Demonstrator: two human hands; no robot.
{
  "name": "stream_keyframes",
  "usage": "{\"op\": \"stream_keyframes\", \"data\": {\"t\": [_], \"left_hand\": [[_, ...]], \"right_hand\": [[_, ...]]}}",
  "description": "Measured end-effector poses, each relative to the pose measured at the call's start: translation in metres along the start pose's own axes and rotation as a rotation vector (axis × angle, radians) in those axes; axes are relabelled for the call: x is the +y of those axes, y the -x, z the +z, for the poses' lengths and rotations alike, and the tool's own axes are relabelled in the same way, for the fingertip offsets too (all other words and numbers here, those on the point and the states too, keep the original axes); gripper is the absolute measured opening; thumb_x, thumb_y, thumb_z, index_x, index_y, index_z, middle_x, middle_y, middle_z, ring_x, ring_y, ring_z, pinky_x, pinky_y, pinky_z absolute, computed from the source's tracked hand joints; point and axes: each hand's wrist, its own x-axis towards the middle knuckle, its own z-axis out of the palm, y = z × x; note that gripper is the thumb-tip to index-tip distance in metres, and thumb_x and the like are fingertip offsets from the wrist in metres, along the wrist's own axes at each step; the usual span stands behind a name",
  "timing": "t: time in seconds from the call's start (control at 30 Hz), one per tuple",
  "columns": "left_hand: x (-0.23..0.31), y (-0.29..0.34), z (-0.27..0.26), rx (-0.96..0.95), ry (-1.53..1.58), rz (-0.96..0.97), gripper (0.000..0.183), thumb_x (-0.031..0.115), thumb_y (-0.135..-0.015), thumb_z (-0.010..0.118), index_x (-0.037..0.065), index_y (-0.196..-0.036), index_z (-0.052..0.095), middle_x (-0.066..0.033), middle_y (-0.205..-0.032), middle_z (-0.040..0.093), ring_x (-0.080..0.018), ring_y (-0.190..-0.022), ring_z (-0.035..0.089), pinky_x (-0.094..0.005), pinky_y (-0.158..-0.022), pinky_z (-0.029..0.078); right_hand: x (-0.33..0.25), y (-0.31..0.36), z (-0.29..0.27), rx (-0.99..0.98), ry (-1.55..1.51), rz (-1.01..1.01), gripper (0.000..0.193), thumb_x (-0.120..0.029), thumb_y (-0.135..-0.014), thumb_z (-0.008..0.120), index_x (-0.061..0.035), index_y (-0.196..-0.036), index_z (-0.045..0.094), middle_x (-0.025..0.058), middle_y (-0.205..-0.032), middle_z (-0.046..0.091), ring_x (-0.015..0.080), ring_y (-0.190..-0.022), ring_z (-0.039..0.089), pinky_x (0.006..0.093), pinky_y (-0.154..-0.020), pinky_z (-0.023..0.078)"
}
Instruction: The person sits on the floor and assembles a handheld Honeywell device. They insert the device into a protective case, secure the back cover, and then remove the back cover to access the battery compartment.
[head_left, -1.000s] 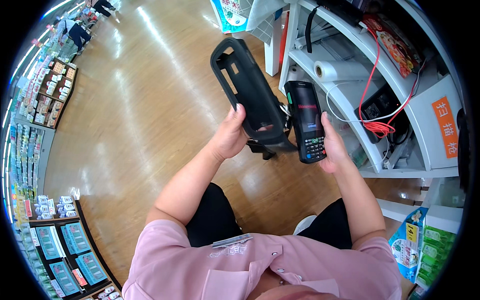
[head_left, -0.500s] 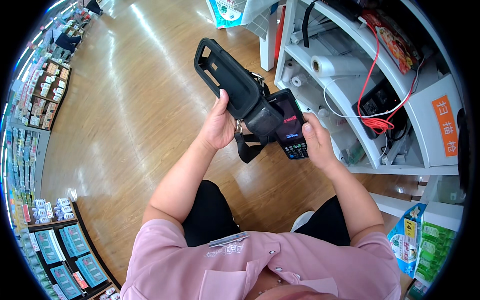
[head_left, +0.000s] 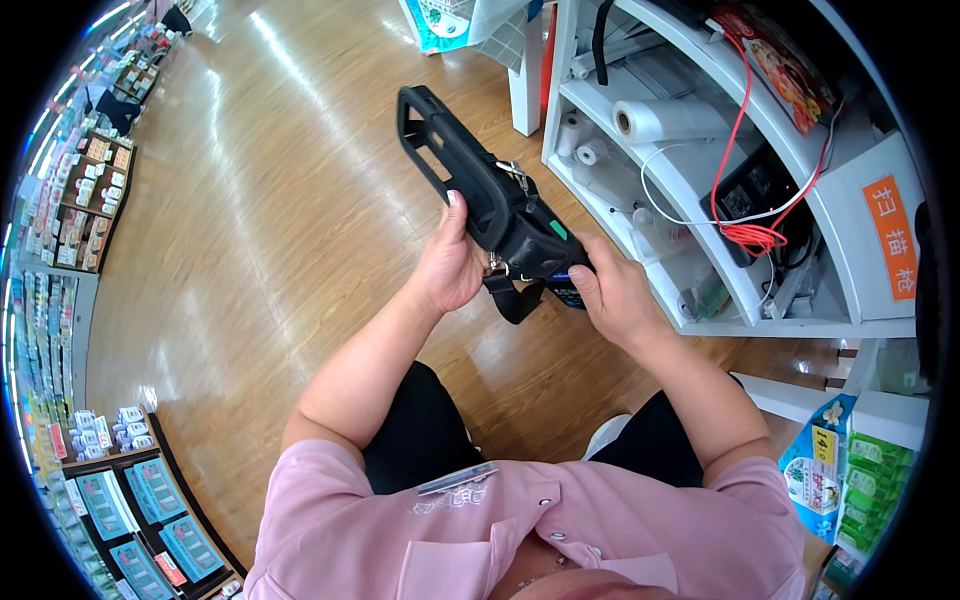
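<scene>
My left hand (head_left: 448, 265) grips the lower left side of a black protective case (head_left: 484, 205), its thumb along the edge. The case is tilted, with its far end up and to the left and cut-out windows in it. Metal clips and a short black strap (head_left: 514, 302) hang from it. My right hand (head_left: 622, 300) is closed on a black handheld scanner terminal (head_left: 568, 293), thumb near its keypad. The terminal lies against the case's near end, which hides most of it, screen included; I cannot tell whether any of it is inside.
On the right stands a white shelf unit (head_left: 720, 322) with a plastic film roll (head_left: 665, 120), small paper rolls, a coiled red cable (head_left: 752, 237) and a black charging dock (head_left: 750, 190). Stocked store shelves (head_left: 100, 200) line the left. Below me is wood-look floor (head_left: 270, 220).
My right hand has moved slightly left, bringing the terminal against the case. The case has turned onto its side, and the terminal's screen, visible before, is now hidden.
</scene>
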Motion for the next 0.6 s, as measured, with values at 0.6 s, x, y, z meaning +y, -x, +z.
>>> {"op": "stream_keyframes", "data": {"t": [0.6], "left_hand": [[-0.001, 0.005, -0.016, -0.374, -0.331, 0.331, 0.107, 0.072, -0.066, 0.065, 0.006, -0.142, 0.029, -0.0135, -0.142, 0.038, -0.0298, -0.13, 0.039, -0.0448, -0.109, 0.032]], "right_hand": [[0.006, 0.004, 0.011, -0.12, -0.491, 0.129, 0.044, -0.039, -0.1, 0.036, -0.005, -0.125, 0.05, 0.0179, -0.096, 0.065, 0.0304, -0.091, 0.063, 0.0346, -0.081, 0.047]]}}
